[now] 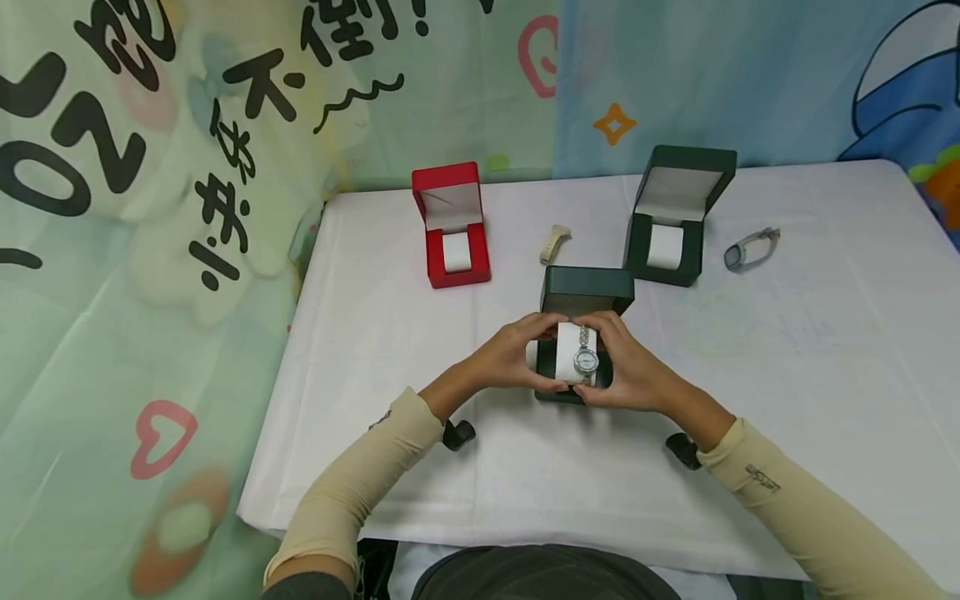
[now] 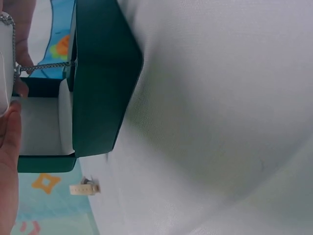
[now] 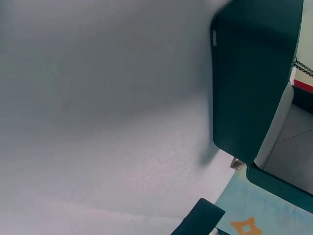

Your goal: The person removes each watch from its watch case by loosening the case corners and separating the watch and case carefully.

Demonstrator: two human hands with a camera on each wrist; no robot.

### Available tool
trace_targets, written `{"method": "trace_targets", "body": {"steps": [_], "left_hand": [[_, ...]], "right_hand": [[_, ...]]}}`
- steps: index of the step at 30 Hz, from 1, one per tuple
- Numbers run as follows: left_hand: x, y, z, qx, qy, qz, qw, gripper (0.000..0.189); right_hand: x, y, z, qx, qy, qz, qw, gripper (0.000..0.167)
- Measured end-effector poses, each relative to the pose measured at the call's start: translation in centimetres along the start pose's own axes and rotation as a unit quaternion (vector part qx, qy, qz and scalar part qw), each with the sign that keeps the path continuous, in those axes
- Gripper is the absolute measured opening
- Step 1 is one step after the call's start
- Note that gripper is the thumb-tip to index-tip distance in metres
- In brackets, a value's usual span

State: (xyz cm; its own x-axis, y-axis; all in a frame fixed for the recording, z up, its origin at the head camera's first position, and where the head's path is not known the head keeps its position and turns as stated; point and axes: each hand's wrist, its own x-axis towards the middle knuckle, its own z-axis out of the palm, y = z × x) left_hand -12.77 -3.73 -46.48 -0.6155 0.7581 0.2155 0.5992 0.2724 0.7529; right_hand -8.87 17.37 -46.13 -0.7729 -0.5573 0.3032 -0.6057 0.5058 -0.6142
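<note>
A white watch cushion (image 1: pixel 567 352) carries a silver watch (image 1: pixel 586 360) with a round face and a link bracelet. My left hand (image 1: pixel 517 350) grips the cushion from the left, fingers at its far end and thumb at its near end. From the other side my right hand (image 1: pixel 633 367) holds it the same way. Behind and below is a dark green watch box (image 1: pixel 587 282), lid raised. In the left wrist view, the cushion (image 2: pixel 5 73) is at the left edge and a thin chain (image 2: pixel 44 66) stretches toward the box (image 2: pixel 105 88). The right wrist view shows the box, not the hand.
An open red watch box (image 1: pixel 459 280) with a white cushion stands at the back left. Another open green box (image 1: pixel 640 254) stands back right. A beige-strap watch (image 1: pixel 554 244) lies between them, and a grey watch (image 1: pixel 750 250) farther right on the white tablecloth (image 1: pixel 390 317).
</note>
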Motion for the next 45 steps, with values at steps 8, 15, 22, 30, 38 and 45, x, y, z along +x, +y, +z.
{"method": "trace_targets", "body": {"steps": [8, 15, 22, 30, 38, 45], "left_hand": [[-0.19, 0.18, -0.07, 0.019, 0.011, -0.019, 0.9996, 0.078], [-0.49, 0.18, -0.05, 0.005, -0.016, -0.024, 0.9996, 0.078], [-0.21, 0.19, -0.17, 0.011, -0.003, -0.018, 0.9998, 0.078], [-0.24, 0.24, -0.32, 0.016, 0.002, -0.013, 0.9998, 0.079], [-0.31, 0.14, -0.14, -0.018, -0.005, -0.025, 0.9995, 0.08], [-0.37, 0.11, -0.18, -0.023, 0.012, -0.037, 0.999, 0.08]], "right_hand": [[-0.03, 0.12, 0.39, 0.001, 0.016, -0.001, 0.9999, 0.079], [-0.24, -0.12, -0.02, 0.012, -0.011, 0.023, 0.9996, 0.087], [0.39, -0.5, -0.35, 0.025, -0.024, 0.024, 0.9991, 0.087], [0.48, -0.64, -0.34, 0.04, -0.03, 0.027, 0.9983, 0.072], [0.26, -0.73, -0.26, 0.053, -0.043, 0.031, 0.9972, 0.074], [0.37, -0.84, -0.16, 0.093, -0.039, 0.058, 0.9932, 0.077]]}}
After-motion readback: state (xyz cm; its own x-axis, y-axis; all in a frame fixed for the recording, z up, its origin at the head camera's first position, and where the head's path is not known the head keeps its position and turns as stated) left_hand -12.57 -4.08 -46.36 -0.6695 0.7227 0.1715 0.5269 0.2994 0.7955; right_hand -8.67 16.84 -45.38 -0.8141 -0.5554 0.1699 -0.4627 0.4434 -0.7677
